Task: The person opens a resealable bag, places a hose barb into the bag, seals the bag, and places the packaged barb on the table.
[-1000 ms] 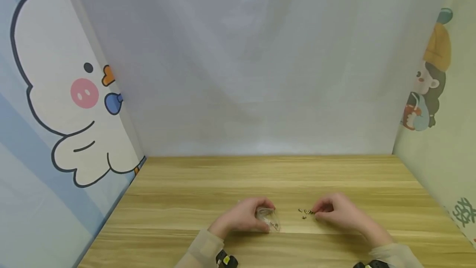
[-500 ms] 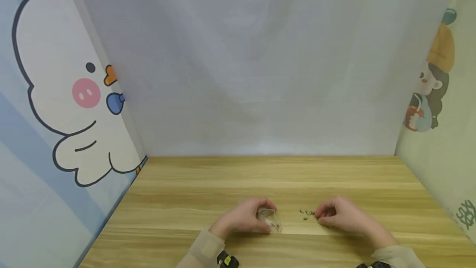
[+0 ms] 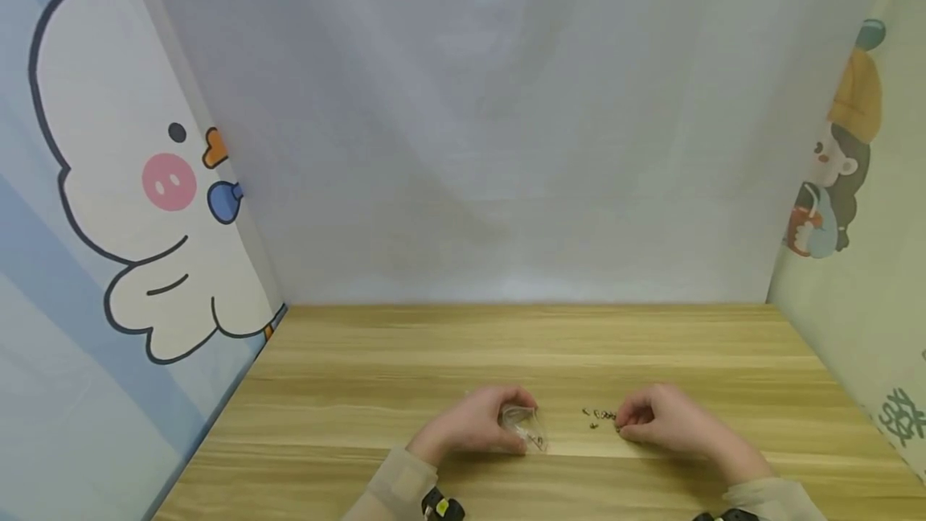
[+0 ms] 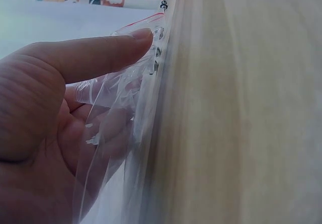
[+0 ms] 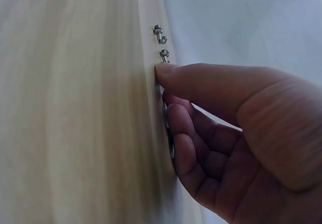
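My left hand (image 3: 481, 422) holds a clear plastic zip bag (image 3: 522, 428) on the table, thumb on one side and fingers on the other. In the left wrist view the bag (image 4: 113, 118) shows a red strip along its edge, and a few small metal pieces lie at its far end. To the right, several small metal screws (image 3: 606, 415) lie loose on the wood. My right hand (image 3: 667, 418) is at the right end of these, with thumb and index finger pinching a screw that they mostly hide. More screws (image 5: 159, 32) appear beyond the thumb in the right wrist view.
The wood-grain table (image 3: 405, 352) reaches back to a pale grey curtain (image 3: 506, 143). Side panels with cartoon prints, a white duck (image 3: 108, 183) on the left and a child figure (image 3: 825, 207) on the right, flank it. Both wrists carry black camera mounts (image 3: 443, 506).
The right hand has shifted very slightly, with its fingertips now a little nearer the table's front edge. The left hand and the bag hold still. The head view has moved slightly.
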The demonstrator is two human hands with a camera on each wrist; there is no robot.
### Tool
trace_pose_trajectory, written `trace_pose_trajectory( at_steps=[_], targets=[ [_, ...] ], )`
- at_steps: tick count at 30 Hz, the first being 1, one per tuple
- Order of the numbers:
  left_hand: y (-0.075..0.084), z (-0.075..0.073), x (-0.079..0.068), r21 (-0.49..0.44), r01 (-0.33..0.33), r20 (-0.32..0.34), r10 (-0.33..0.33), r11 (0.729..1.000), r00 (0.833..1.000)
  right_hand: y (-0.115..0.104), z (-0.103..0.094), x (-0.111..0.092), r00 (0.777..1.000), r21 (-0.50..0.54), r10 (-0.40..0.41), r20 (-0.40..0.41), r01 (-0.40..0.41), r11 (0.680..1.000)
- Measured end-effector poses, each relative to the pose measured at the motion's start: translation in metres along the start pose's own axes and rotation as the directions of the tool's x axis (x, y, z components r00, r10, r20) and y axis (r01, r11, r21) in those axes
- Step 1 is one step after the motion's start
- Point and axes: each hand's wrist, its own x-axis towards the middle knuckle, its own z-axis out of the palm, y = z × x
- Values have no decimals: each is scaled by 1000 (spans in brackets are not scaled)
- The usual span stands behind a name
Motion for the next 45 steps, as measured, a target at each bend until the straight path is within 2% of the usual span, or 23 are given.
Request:
trace_pose_trajectory(
  at_steps=[21,29,45],
  targets=[
    [0,0,-1,-1,-8,2,8,1000,1000,-1,4,-2,1000,-3,-19,9,19,1000],
    [0,1,-1,4,-4,-3,4,1000,1000,-2,3,-3,999,6,-51,7,51,999],
    [1,0,-1,-5,2,2,-2,1000,1000,3,3,-1,1000,41,-14,25,13,999]
  ],
)
